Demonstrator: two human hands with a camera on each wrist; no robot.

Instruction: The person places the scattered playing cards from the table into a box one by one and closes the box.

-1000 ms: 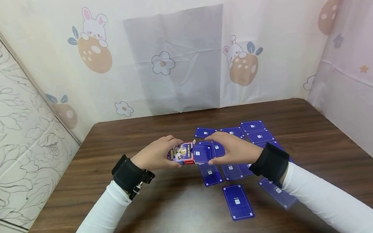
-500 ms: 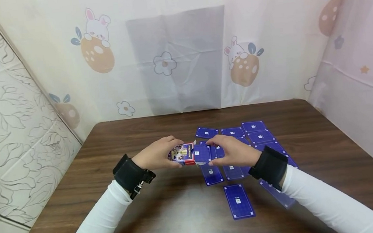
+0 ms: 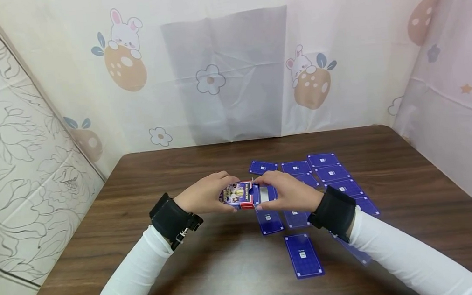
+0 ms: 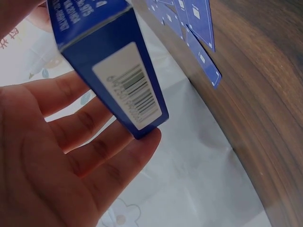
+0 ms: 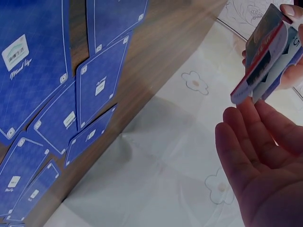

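My left hand (image 3: 206,194) grips a card box (image 3: 236,193) printed in blue and red, thumb on the near side and fingers on the far side. In the left wrist view, the barcoded end of that box (image 4: 125,87) faces the camera. The box's right end is open, and a narrow blue strip of playing cards (image 3: 256,195) shows at its mouth. My right hand (image 3: 288,191) holds this end between thumb and fingers. In the right wrist view, its fingertips (image 5: 244,106) meet the box's open end (image 5: 265,61); the thumb is hidden there.
Several blue cards (image 3: 333,173) lie spread on the brown wooden table (image 3: 170,167), under and beyond my right hand. One card (image 3: 304,255) lies apart nearer the front. Another (image 3: 356,249) is partly under the right forearm. A patterned cloth (image 3: 230,82) hangs behind the table.
The blue cards sticking out of the box have slid left into it. My right hand has moved left, closer to the left hand and the box's mouth.
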